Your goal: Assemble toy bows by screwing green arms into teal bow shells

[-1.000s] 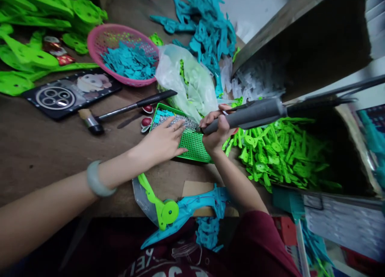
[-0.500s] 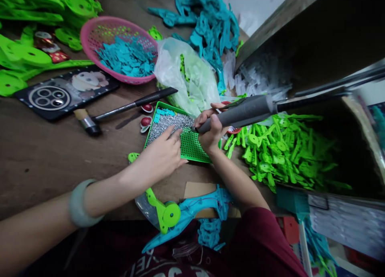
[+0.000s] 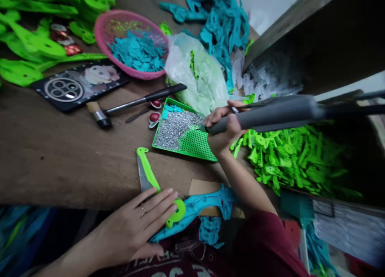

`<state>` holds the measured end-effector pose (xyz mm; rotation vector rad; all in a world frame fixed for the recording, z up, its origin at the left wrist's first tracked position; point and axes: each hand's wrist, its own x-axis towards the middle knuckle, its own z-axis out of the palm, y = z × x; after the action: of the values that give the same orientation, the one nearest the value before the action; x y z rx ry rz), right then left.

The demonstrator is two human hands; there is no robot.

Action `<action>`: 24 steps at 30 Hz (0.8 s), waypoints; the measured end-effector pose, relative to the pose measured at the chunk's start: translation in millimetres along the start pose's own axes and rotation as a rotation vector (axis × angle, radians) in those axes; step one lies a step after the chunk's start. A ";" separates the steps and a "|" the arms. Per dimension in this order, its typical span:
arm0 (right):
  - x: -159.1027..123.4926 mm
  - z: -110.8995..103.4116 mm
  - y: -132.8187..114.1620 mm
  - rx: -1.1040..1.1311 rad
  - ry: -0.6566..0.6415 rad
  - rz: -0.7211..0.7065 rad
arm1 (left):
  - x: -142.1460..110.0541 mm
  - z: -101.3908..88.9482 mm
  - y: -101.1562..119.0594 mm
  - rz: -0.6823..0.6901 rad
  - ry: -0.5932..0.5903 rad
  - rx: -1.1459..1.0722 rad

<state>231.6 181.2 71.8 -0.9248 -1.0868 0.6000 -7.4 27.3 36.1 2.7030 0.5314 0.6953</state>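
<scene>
My right hand [image 3: 221, 138] is wrapped round a grey electric screwdriver [image 3: 270, 115], its tip over a green perforated tray [image 3: 195, 147]. Small silver screws [image 3: 177, 128] fill the tray's left side, with a few blue pieces in its corner. With fingers stretched out, my left hand [image 3: 141, 225] lies over a long blue plastic part [image 3: 197, 208] at the table's front edge. A green arm [image 3: 148, 170] with a round green disc [image 3: 179, 210] rests on that part, near my fingertips. Whether my palm presses on it is hidden.
A hammer [image 3: 135, 102], a phone [image 3: 81, 86] and a pink basket [image 3: 104, 40] of blue pieces stand on the left. Behind the tray is a plastic bag [image 3: 207, 80]. Green parts [image 3: 282, 156] spill from a box on the right; blue parts [image 3: 222, 28] are piled behind.
My left hand has moved from the screws in the tray back down to the green and blue parts. The right hand still holds the screwdriver by the tray. The view has shifted slightly.
</scene>
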 end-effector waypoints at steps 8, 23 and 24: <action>-63.1 76.3 -24.7 0.245 -0.474 0.098 | -7.0 20.9 2.0 0.022 0.019 0.251; -75.8 88.6 17.8 0.063 -0.599 0.227 | -4.9 27.6 4.1 0.047 0.126 0.326; -75.2 89.5 18.8 0.086 -0.638 0.217 | -4.0 28.3 4.7 0.046 0.123 0.331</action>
<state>121.0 160.4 34.9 -0.7976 -1.5182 1.1633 5.1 16.0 12.5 2.9990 0.6681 0.8577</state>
